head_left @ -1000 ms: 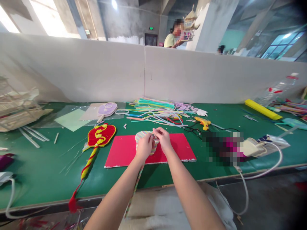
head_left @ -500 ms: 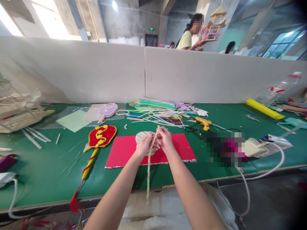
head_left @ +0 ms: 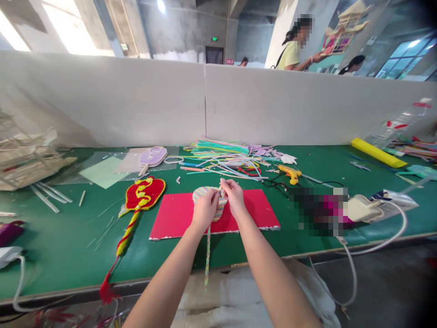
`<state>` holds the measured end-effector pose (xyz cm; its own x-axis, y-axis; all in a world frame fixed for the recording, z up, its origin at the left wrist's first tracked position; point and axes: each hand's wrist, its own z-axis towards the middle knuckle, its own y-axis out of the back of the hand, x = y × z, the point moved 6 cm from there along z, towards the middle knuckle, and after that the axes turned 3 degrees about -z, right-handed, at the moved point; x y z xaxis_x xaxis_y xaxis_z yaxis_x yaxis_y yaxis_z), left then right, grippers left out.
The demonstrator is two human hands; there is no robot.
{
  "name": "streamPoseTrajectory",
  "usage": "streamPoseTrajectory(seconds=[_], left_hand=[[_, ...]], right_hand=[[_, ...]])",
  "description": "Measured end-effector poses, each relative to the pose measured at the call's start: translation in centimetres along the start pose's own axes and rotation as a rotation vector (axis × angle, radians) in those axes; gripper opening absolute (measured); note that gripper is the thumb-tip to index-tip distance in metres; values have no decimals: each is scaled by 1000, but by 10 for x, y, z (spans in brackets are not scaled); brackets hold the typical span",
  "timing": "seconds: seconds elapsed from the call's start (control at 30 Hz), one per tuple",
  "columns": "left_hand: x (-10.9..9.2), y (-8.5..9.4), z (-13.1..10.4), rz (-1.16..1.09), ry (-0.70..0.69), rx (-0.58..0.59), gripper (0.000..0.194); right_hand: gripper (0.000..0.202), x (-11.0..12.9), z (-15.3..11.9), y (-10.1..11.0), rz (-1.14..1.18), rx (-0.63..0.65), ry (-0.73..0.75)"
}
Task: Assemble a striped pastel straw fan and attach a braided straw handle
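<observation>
Braided cord [head_left: 207,255] now hangs behind the left hand [head_left: 205,206], no longer in front. Reaching forward, the right hand [head_left: 232,193] pinches the cord's upper end, the left curls inward, its hold unclear, over a striped disc [head_left: 220,212] on a red board [head_left: 256,209].

A plastic bottle [head_left: 396,124] sits before the partition [head_left: 136,100]; beyond, a person [head_left: 291,55] holds a model pavilion [head_left: 348,26].

No lettering is legible on the green sign [head_left: 214,39] glowing above the far door [head_left: 215,55] or the red sign [head_left: 229,61] at its right.
</observation>
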<state>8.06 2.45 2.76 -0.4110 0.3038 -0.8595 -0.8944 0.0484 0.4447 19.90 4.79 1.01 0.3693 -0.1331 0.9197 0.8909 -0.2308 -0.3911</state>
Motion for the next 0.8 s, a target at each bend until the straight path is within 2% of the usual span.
streamPoseTrajectory(seconds=[0.2,0.3,0.47,0.6,0.73,0.8], left_hand=[[3,-17,2,-584,176,240,19],[-1,-20,1,-697,218,329,27],[-4,-24,-3,-886,284,403,34],[-2,-27,-1,-768,250,383,32],[4,-21,3,-517,180,229,23],[3,-13,2,-273,109,128,19]], right_hand=[[32,-5,4,-2,136,124,-74],[34,-1,0,-5,179,155,-81],[35,7,-8,-10,220,207,-59],[29,7,-4,-8,182,161,-20],[23,5,0,-2,59,55,45],[24,5,-1,-2,-65,31,70]])
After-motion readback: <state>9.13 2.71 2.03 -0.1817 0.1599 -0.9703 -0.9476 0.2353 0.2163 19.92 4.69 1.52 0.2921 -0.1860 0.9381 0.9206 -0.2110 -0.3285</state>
